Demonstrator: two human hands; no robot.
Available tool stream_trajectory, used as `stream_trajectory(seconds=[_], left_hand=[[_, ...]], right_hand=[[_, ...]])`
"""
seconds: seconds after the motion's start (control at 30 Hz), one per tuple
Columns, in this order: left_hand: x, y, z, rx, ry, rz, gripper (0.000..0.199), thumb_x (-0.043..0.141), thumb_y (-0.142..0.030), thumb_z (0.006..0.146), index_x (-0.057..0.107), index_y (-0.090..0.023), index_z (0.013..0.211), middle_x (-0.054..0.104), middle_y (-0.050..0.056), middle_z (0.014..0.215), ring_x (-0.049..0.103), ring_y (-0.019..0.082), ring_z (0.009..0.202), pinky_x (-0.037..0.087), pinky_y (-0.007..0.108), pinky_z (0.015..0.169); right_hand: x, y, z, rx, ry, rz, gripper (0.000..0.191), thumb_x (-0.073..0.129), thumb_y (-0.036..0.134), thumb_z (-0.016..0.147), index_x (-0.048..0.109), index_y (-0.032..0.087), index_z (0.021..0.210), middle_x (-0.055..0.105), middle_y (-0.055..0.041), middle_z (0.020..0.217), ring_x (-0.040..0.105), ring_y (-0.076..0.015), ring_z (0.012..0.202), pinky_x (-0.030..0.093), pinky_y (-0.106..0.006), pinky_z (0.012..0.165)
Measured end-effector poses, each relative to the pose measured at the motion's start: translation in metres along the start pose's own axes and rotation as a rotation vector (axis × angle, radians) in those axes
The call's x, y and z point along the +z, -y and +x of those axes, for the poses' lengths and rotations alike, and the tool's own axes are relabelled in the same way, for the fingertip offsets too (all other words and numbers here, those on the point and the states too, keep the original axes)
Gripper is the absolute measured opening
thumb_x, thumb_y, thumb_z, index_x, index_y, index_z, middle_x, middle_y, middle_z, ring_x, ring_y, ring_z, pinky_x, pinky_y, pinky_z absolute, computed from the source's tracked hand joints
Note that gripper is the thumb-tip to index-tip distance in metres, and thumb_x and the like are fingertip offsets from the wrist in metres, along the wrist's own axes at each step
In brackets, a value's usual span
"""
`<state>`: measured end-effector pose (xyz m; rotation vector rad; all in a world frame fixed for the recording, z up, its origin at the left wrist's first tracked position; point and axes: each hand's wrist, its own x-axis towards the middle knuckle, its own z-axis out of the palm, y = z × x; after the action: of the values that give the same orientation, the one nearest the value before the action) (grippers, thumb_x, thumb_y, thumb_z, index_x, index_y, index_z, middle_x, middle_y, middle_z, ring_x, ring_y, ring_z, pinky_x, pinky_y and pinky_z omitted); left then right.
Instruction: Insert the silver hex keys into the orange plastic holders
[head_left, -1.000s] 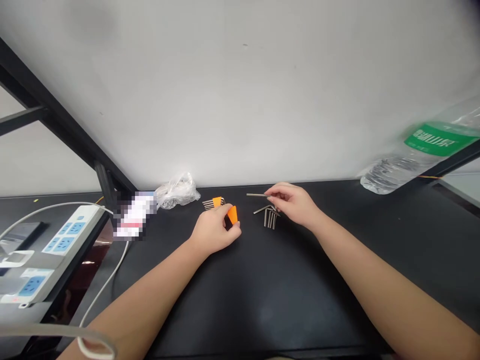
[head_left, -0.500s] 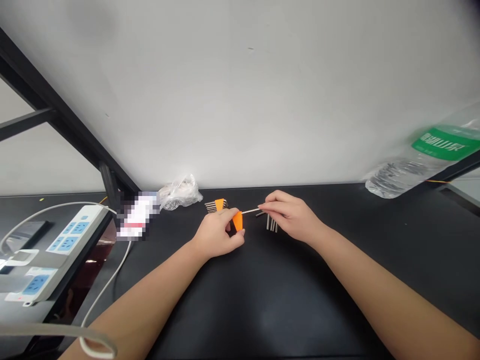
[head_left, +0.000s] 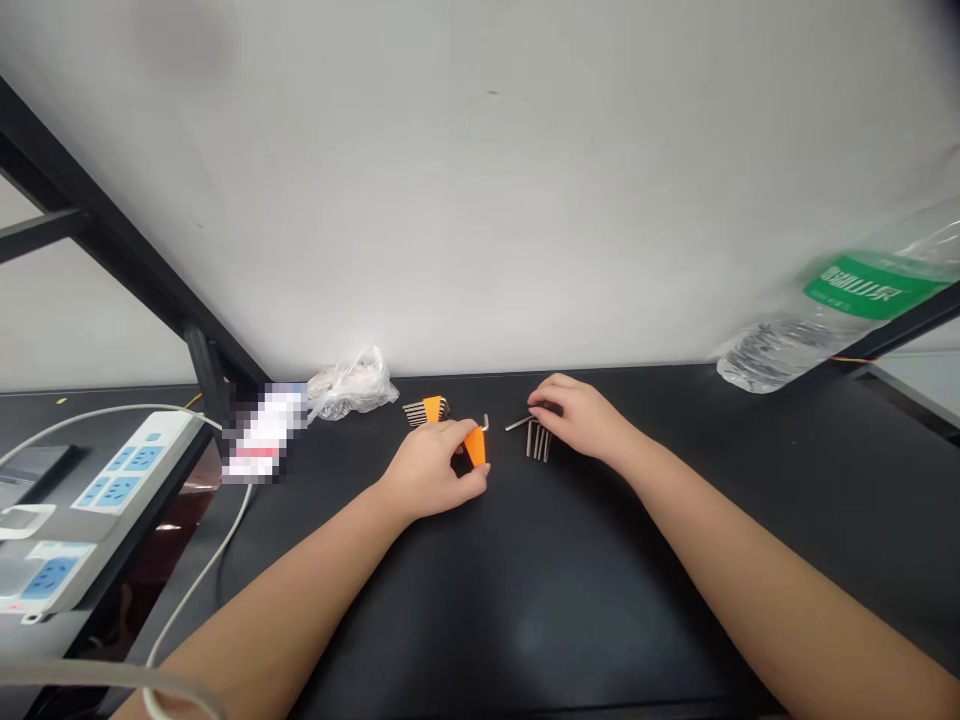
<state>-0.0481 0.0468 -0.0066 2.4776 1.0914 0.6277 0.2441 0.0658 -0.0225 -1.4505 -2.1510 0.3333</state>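
1. Grips the orange holder (head_left: 475,447) between thumb and fingers of the left hand (head_left: 431,470). Cannot judge whether also resting it on the black table (head_left: 540,600).
2. Note one hex key (head_left: 485,422) at the holder's upper right corner, bent end sticking up, apparently slotted in; depth of seating hidden.
3. Holds the right hand (head_left: 576,412) to the right of the holder, over the loose hex keys (head_left: 538,440), with thumb and forefinger curled close together. Impossible to make out whether pinching a key, with the fingertips' contact hidden.
4. Note the second orange holder (head_left: 433,408), carrying its row of keys, beyond and left of the first holder, near the left hand; also a plastic bag (head_left: 356,385) farther left.
5. Could drag or scatter several loose keys, lying so close together to the right of the holder, by pinching more than one.
6. Could let the slotted key slide out of the holder by tilting it or relaxing the left grip.
7. Could nudge the second orange holder by shifting the left knuckles, being so near.
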Motion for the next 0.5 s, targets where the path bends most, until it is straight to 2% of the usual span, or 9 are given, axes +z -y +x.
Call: stream_trajectory(seconds=[0.07,0.13,0.3,0.4,0.5], left_hand=[[0.000,0.000,-0.001,-0.034,-0.005,0.000,0.033,0.069,-0.038,0.085,0.064,-0.023,0.113,0.070,0.000,0.090,0.066,0.019,0.082,0.051,0.031,0.076],[-0.001,-0.001,-0.001,-0.067,-0.004,0.003,0.040,0.069,-0.041,0.085,0.064,-0.024,0.121,0.072,0.000,0.092,0.068,0.019,0.082,0.051,0.031,0.074],[-0.001,-0.003,0.000,-0.118,0.019,0.017,0.047,0.070,-0.044,0.085,0.064,-0.022,0.126,0.071,0.000,0.084,0.067,0.018,0.075,0.050,0.029,0.067],[0.001,-0.002,0.000,-0.134,0.003,0.021,0.044,0.071,-0.044,0.084,0.066,-0.022,0.122,0.070,-0.001,0.081,0.067,0.018,0.074,0.049,0.028,0.067],[0.003,0.001,0.000,-0.154,-0.036,0.018,0.042,0.070,-0.044,0.085,0.067,-0.023,0.121,0.069,-0.002,0.078,0.066,0.017,0.071,0.050,0.028,0.067]], right_hand=[[-0.003,-0.017,0.001,0.051,0.110,-0.006,0.015,0.062,0.027,0.094,0.076,0.026,0.099,0.068,-0.0056,0.109,0.067,-0.0196,0.087,0.055,-0.035,0.080],[-0.004,-0.025,0.002,0.095,0.161,-0.030,0.014,0.061,0.025,0.093,0.075,0.025,0.096,0.068,-0.0053,0.109,0.066,-0.0181,0.083,0.053,-0.032,0.077],[-0.007,-0.020,0.001,0.272,0.222,-0.157,0.006,0.069,0.018,0.077,0.066,0.021,0.081,0.067,-0.0043,0.091,0.062,-0.0175,0.073,0.046,-0.030,0.066],[-0.012,-0.012,0.000,0.323,0.174,-0.064,0.007,0.066,0.018,0.080,0.064,0.022,0.085,0.067,-0.0008,0.080,0.060,-0.0165,0.067,0.044,-0.030,0.061],[-0.016,0.000,-0.001,0.189,0.067,0.163,0.011,0.062,0.022,0.090,0.070,0.025,0.097,0.071,-0.0011,0.089,0.063,-0.0169,0.073,0.049,-0.031,0.066]])
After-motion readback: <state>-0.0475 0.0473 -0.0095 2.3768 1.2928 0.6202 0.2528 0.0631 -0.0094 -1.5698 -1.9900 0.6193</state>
